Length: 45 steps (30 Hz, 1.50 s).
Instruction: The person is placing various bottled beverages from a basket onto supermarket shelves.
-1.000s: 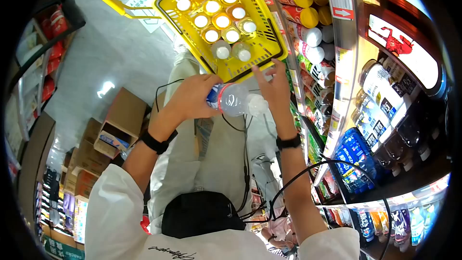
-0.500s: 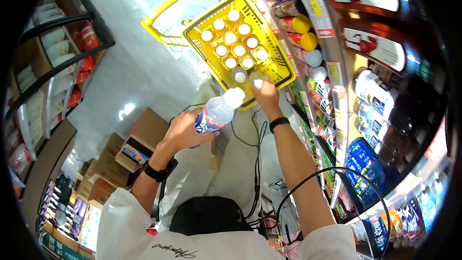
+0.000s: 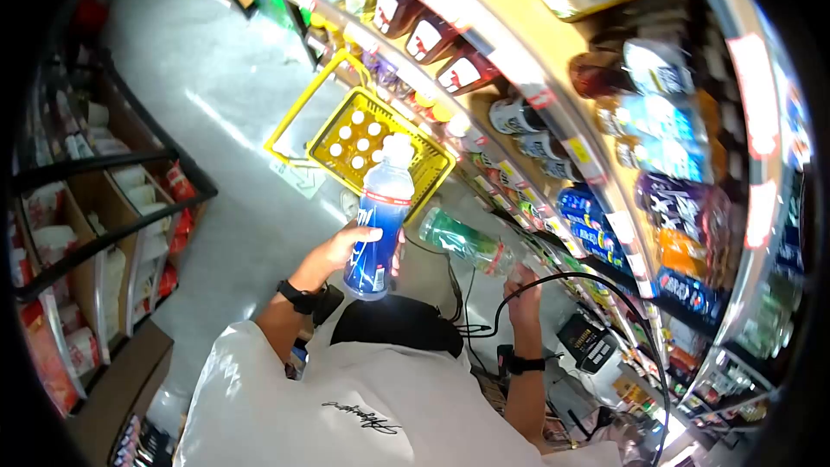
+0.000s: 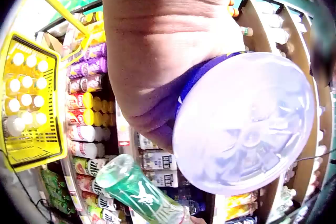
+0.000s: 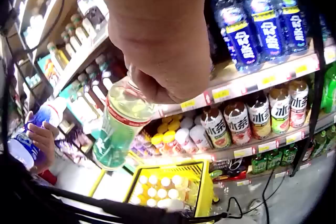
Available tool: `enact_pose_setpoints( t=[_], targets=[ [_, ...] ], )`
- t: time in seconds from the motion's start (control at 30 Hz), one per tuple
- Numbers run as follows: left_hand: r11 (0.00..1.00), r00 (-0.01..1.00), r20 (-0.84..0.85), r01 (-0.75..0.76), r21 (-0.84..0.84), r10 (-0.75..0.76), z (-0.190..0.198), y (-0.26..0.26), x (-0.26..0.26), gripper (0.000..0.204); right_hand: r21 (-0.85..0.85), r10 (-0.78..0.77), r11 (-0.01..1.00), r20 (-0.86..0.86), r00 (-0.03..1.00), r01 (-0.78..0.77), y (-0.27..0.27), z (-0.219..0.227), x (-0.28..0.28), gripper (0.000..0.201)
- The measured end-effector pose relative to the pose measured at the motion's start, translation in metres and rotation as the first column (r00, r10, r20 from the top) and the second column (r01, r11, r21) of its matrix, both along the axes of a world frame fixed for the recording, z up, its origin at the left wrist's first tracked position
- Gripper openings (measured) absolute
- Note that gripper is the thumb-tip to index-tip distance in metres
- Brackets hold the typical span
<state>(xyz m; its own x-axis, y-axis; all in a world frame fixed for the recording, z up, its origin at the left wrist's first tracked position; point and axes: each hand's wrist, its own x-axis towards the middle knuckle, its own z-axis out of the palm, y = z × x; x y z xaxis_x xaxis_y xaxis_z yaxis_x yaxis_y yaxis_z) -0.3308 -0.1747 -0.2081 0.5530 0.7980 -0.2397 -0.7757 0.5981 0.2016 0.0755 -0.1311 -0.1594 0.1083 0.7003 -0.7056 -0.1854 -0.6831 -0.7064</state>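
My left hand point(image 3: 333, 255) grips a blue-labelled drink bottle point(image 3: 378, 233) round its middle, its white cap pointing toward the basket in the head view. In the left wrist view the clear base of this bottle point(image 4: 247, 124) fills the right side. My right hand point(image 3: 522, 294) holds a green-labelled drink bottle point(image 3: 462, 242) by its cap end. The right wrist view shows that green bottle point(image 5: 118, 124) hanging tilted from the fingers, with pale liquid inside. Beyond both hands stands a yellow shopping basket point(image 5: 206, 187) with several white-capped bottles point(image 5: 157, 187) in it.
Shelves of drinks line the right side, with blue-labelled bottles point(image 5: 268, 24) above a row of iced tea bottles point(image 5: 260, 116). Bins with red packs point(image 3: 177, 195) stand at the left. A black cable point(image 3: 596, 275) loops over the right forearm.
My right hand, empty at first, took hold of a bottle in the basket, and now holds the green bottle away from it. My left hand keeps the blue-labelled bottle. The head view has swung round.
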Motion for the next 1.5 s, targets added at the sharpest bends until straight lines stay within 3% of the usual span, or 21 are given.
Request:
enact_pose_setpoints(
  t=[0.13,0.2,0.23,0.3,0.37,0.4,0.43,0.47,0.5,0.57,0.67,0.77,0.87,0.97,1.03,1.1,1.17,1.23,1.3,1.33,1.5],
  targets=[
    [0.984,0.995,-0.089,0.067,0.166,-0.053,0.032,0.022,0.001,0.054,0.126,-0.035,0.99,-0.179,0.983,0.058,-0.03,0.036,0.017,0.026],
    [0.964,0.988,-0.149,0.077,0.256,-0.04,0.048,0.031,0.009,0.058,-0.005,-0.16,0.986,-0.278,0.947,0.165,-0.03,0.041,0.024,0.03],
    [0.952,0.985,-0.174,0.075,0.296,-0.024,0.06,0.035,0.011,0.059,0.032,-0.162,0.983,-0.303,0.939,0.18,-0.023,0.049,0.022,0.03],
    [0.937,0.973,-0.224,0.032,0.348,0.05,0.086,0.042,0.024,0.091,0.082,-0.034,0.994,-0.374,0.927,0.069,-0.015,0.065,0.028,0.031],
    [0.941,0.96,-0.257,-0.016,0.337,0.108,0.113,0.042,0.037,0.103,0.123,-0.058,0.986,-0.396,0.916,0.116,-0.007,0.069,0.037,0.028],
    [0.953,0.957,-0.28,0.019,0.304,0.07,0.123,0.041,0.037,0.092,0.129,-0.053,0.986,-0.379,0.924,0.109,-0.003,0.07,0.043,0.027],
    [0.965,0.948,-0.309,0.011,0.262,0.073,0.109,0.034,0.037,0.079,0.135,-0.044,0.986,-0.363,0.931,0.099,0.004,0.071,0.048,0.027],
    [0.971,0.943,-0.324,0.003,0.239,0.077,0.082,0.024,0.031,0.074,0.255,0.13,0.966,-0.351,0.927,-0.039,0.013,0.09,0.044,0.024],
    [0.976,0.938,-0.337,-0.007,0.217,0.082,0.064,0.021,0.03,0.069,0.272,0.138,0.962,-0.361,0.922,-0.037,0.018,0.097,0.046,0.024],
    [0.964,0.935,-0.338,-0.014,0.266,0.107,0.118,0.026,0.048,0.073,0.283,0.253,0.951,-0.485,0.837,-0.123,0.035,0.111,0.047,0.018],
    [0.966,0.82,-0.536,-0.073,0.248,0.2,0.137,0.022,0.067,0.081,0.261,0.173,0.962,-0.347,0.922,-0.082,0.048,0.14,0.035,0.027],
    [0.97,0.78,-0.578,-0.168,0.176,0.24,0.138,0.012,0.076,0.079,0.24,0.201,0.961,-0.25,0.947,-0.141,0.054,0.134,0.04,0.03],
    [0.962,0.819,-0.517,-0.143,0.233,0.247,0.129,0.022,0.071,0.076,0.178,0.21,0.966,-0.125,0.97,-0.186,0.052,0.16,0.037,0.033],
    [0.947,0.887,-0.383,-0.155,0.28,0.259,0.127,0.035,0.069,0.074,0.356,0.392,0.857,0.021,0.92,-0.373,0.051,0.173,0.04,0.034],
    [0.949,0.886,-0.397,-0.129,0.289,0.241,0.126,0.04,0.067,0.073,0.576,0.309,0.783,-0.03,0.951,-0.236,0.051,0.173,0.03,0.043],
    [0.947,0.88,-0.377,-0.204,0.249,0.289,0.127,0.049,0.066,0.073,0.594,0.327,0.772,-0.065,0.943,-0.227,0.054,0.193,0.027,0.066],
    [0.939,0.935,-0.234,-0.199,0.282,0.268,0.118,0.06,0.061,0.073,0.79,0.301,0.586,-0.008,0.954,-0.178,0.06,0.179,0.02,0.078],
    [0.945,0.875,-0.376,-0.233,0.227,0.306,0.141,0.064,0.06,0.074,0.759,0.283,0.631,-0.033,0.959,-0.16,0.057,0.192,0.012,0.093],
    [0.961,0.93,-0.307,-0.128,0.244,0.202,0.148,0.075,0.048,0.076,0.844,0.147,0.499,0.14,0.979,-0.196,0.057,0.206,-0.003,0.102],
    [0.96,0.927,-0.333,-0.082,0.266,0.171,0.156,0.08,0.043,0.077,0.853,0.163,0.512,0.024,0.986,-0.106,0.059,0.218,-0.013,0.107],
    [0.942,0.963,-0.268,0.059,0.331,0.034,0.167,0.104,0.031,0.079,0.869,0.036,0.419,0.275,0.961,-0.264,0.062,0.239,-0.022,0.119]
  ],
)
